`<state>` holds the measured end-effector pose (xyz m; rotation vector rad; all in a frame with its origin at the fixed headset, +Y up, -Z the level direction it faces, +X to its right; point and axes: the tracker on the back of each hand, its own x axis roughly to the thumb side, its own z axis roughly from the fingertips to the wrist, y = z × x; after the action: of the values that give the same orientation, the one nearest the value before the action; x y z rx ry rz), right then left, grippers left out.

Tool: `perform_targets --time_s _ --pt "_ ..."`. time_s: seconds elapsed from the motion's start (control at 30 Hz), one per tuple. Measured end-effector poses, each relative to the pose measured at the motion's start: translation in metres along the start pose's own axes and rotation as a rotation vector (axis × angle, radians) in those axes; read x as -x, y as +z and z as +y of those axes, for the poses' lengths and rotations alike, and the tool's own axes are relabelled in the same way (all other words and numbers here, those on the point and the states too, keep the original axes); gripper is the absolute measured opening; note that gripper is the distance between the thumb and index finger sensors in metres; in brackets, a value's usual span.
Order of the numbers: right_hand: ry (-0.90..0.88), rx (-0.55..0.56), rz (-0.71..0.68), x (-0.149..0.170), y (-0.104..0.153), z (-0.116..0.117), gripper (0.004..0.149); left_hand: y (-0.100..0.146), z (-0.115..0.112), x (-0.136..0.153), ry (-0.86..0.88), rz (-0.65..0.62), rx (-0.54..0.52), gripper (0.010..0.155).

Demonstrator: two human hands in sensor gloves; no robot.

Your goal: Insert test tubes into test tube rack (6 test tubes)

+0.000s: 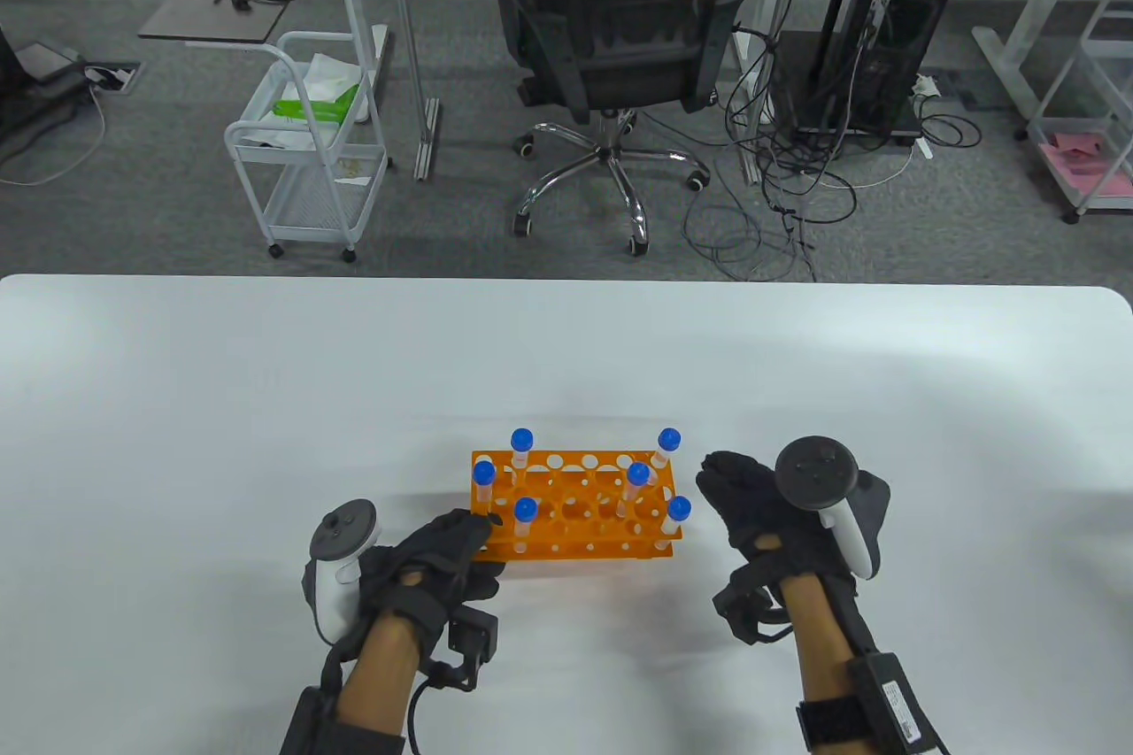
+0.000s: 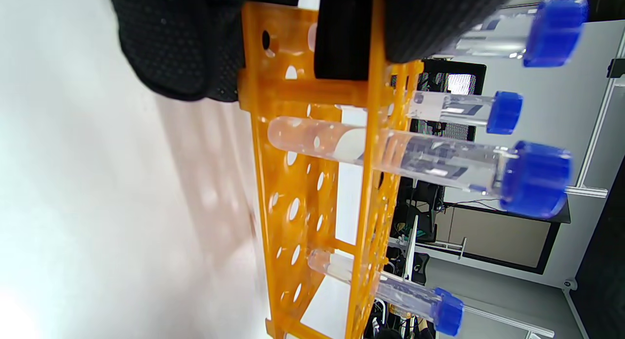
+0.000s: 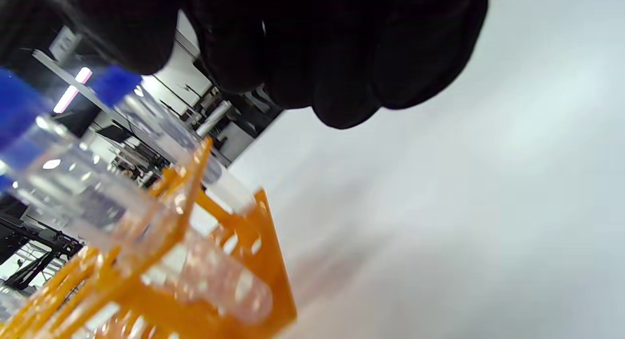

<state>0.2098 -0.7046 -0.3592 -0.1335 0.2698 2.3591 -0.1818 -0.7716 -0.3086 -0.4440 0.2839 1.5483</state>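
The orange test tube rack [image 1: 575,516] stands on the white table near its front middle. Several clear tubes with blue caps stand upright in it, such as the front left tube [image 1: 526,516] and the front right tube [image 1: 679,514]. My left hand [image 1: 474,532] grips the rack's left front end. In the left wrist view my fingers [image 2: 195,46] wrap the rack's frame [image 2: 302,192], with one tube [image 2: 420,158] close by. My right hand [image 1: 721,481] is just right of the rack, fingers loosely curled, holding nothing. In the right wrist view its fingers [image 3: 342,60] hang above the rack [image 3: 229,280], apart from it.
The white table [image 1: 265,401] spreads wide on all sides of the rack. Beyond its far edge are an office chair [image 1: 620,56], a white cart [image 1: 305,153] and cables on the floor.
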Motion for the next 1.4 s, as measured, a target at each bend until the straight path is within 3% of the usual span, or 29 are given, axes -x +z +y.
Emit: perform_targets --time_s 0.1,0.23,0.43,0.77,1.03,1.23,1.4 --pt "-0.146 -0.111 0.050 0.006 -0.005 0.012 0.056 0.000 0.000 0.000 0.001 -0.007 0.002 0.042" --pt "-0.207 -0.206 0.080 0.009 -0.008 0.022 0.054 -0.001 0.000 0.000 0.003 -0.014 0.007 0.042" --pt "-0.227 -0.257 0.106 0.012 -0.012 0.030 0.048 0.000 -0.001 0.000 0.004 -0.013 0.013 0.042" --pt "-0.261 -0.210 0.144 0.015 -0.014 0.023 0.044 -0.002 -0.009 -0.004 -0.023 -0.010 0.019 0.043" --pt "-0.242 -0.149 0.163 0.020 -0.021 0.016 0.043 -0.018 -0.018 -0.019 -0.041 0.010 -0.014 0.042" --pt "-0.245 -0.132 0.225 0.034 -0.031 0.015 0.043 -0.036 -0.024 -0.034 -0.199 0.009 -0.063 0.042" --pt "-0.182 -0.108 0.256 0.041 -0.039 0.020 0.043 -0.052 -0.027 -0.028 -0.310 0.025 -0.102 0.043"
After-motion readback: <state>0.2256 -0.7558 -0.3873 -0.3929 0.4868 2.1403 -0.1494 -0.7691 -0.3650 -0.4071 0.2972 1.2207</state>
